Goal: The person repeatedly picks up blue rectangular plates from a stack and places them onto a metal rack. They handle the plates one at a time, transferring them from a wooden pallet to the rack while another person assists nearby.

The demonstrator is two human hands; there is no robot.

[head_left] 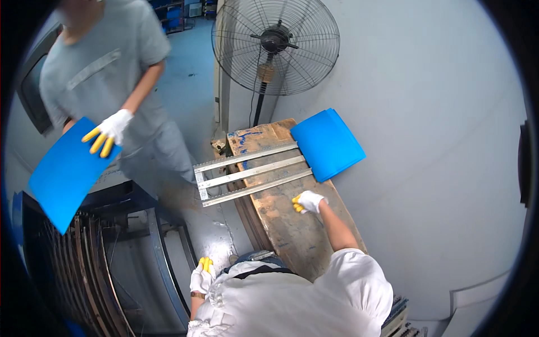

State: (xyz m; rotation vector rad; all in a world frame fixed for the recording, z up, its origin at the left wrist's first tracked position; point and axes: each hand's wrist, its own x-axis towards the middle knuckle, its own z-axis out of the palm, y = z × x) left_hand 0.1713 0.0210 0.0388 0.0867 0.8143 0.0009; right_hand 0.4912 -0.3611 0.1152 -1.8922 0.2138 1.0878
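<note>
My right hand [309, 203], in a white glove with yellow fingertips, is over the worn wooden bench top [303, 241]. Its fingers are curled in, and their inner side is hidden. Low beside my body, my left hand [204, 275] wears the same kind of glove; its fingers are bent together with nothing visible in them. Ahead of my right hand, a metal frame of parallel rails [252, 170] lies across the bench, its left end jutting past the edge. A small stack of blue sheets [328, 146] rests at the frame's right end.
At the left, a person in grey [106, 67] holds a blue sheet [73, 174] with a gloved hand [114, 132]. Below is a rack of curved dark metal bars [90, 269]. A large standing fan [275, 39] is behind the bench, against the pale wall [426, 112].
</note>
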